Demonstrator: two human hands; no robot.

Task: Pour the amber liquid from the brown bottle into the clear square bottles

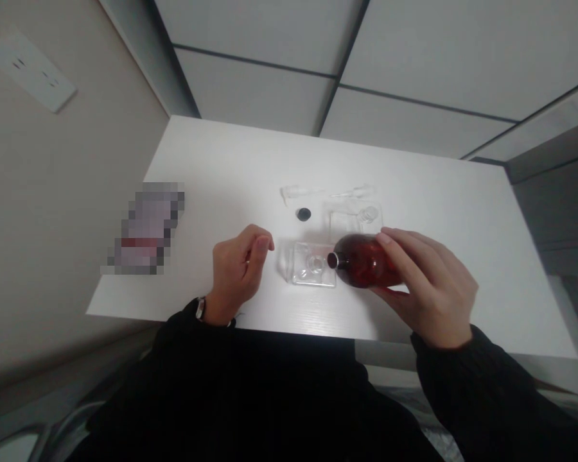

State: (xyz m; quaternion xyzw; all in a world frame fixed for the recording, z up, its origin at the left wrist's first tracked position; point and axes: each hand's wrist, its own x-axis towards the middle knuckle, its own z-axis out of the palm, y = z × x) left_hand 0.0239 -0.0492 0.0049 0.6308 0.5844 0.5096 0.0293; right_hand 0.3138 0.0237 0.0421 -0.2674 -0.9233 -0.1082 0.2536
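While your right hand point(428, 282) wraps red-brown bottle point(368, 262), its mouth points at clear bottle point(313, 266) just beside — your left hand point(241, 269) curls into loose fist, any contents hidden. Second clear bottle point(349, 221), black cap point(304, 214) and clear droppers point(359, 192) lie beyond on white, faintly grained table point(221, 167). Pixelated object point(147, 224) at table's left edge — any writing unreadable. Grey, dark-seamed panels point(260, 86) behind; outlet point(38, 74) on left wall point(91, 147).

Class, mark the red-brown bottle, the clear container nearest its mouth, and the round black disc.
Red-brown bottle point(366, 262), head view: body's middle.
Clear container point(306, 272), head view: upper face beside neck.
Round black disc point(304, 214), head view: upper face's middle.
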